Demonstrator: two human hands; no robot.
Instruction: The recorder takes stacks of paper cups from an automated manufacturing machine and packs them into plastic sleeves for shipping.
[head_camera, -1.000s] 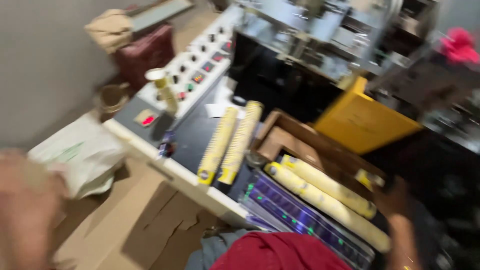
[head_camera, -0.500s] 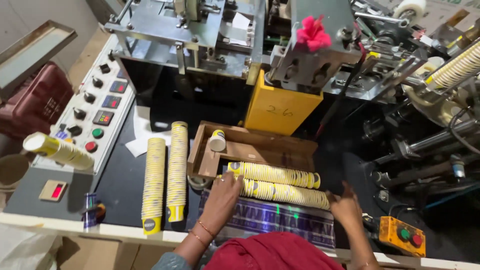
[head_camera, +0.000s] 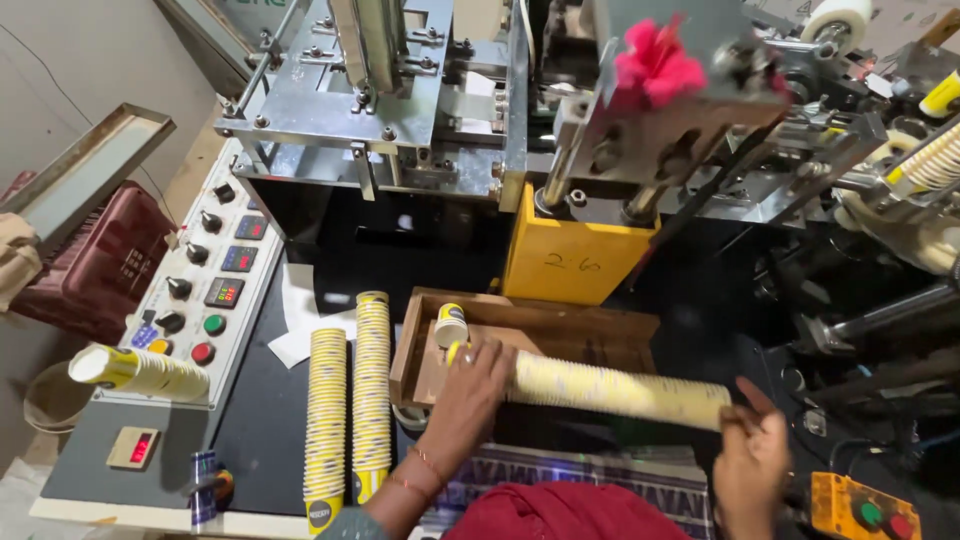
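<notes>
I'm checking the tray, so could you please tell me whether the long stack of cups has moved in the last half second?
Yes. The long stack of cups has come up off the wooden tray, held between both hands.

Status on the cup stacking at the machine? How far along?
Done: two cup stacks lie side by side on the black table, and a short stack rests on the control panel. In hand: a long stack held level between left hand and right hand, over the wooden tray. Left: one loose cup in the tray.
</notes>
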